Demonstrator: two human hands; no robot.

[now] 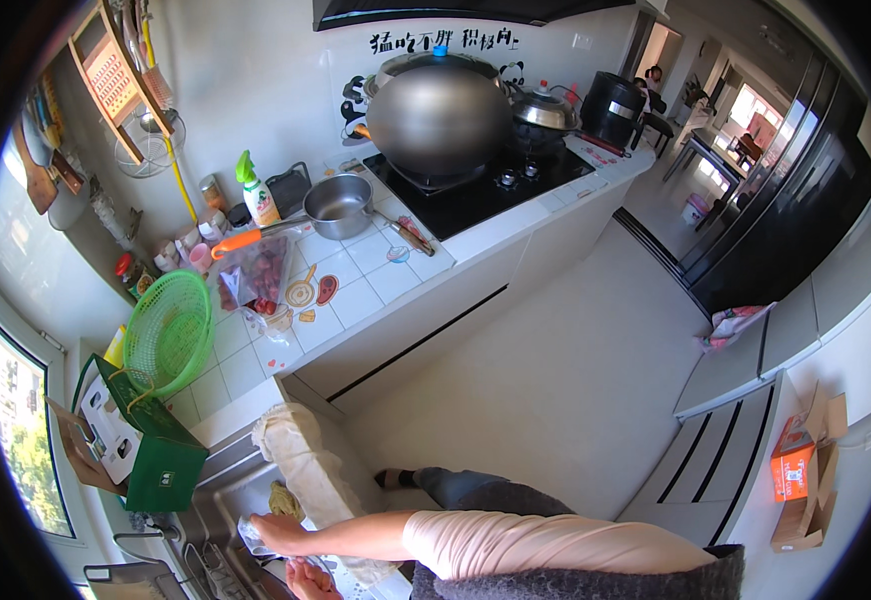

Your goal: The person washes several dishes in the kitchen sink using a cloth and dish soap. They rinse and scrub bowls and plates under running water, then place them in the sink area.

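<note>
My right hand point(279, 534) reaches into the sink point(218, 499) at the lower left, its fingers on a clear, whitish object point(251, 536), glass or plastic; I cannot tell which. Just below, at the bottom edge, my left hand point(311, 579) has its fingers curled; what it holds, if anything, is unclear. A curved clear rim shows between the hands. A crumpled yellowish-green cloth or scrubber point(284, 501) lies just above my right hand. A cream cloth point(315, 465) hangs over the sink's front edge.
A green plastic basket point(169, 334), a bag of red fruit point(259, 274) and a steel saucepan point(339, 206) stand on the tiled counter. A green box point(169, 469) sits beside the window. A large wok point(439, 120) is on the hob. A dish rack point(135, 581) borders the sink.
</note>
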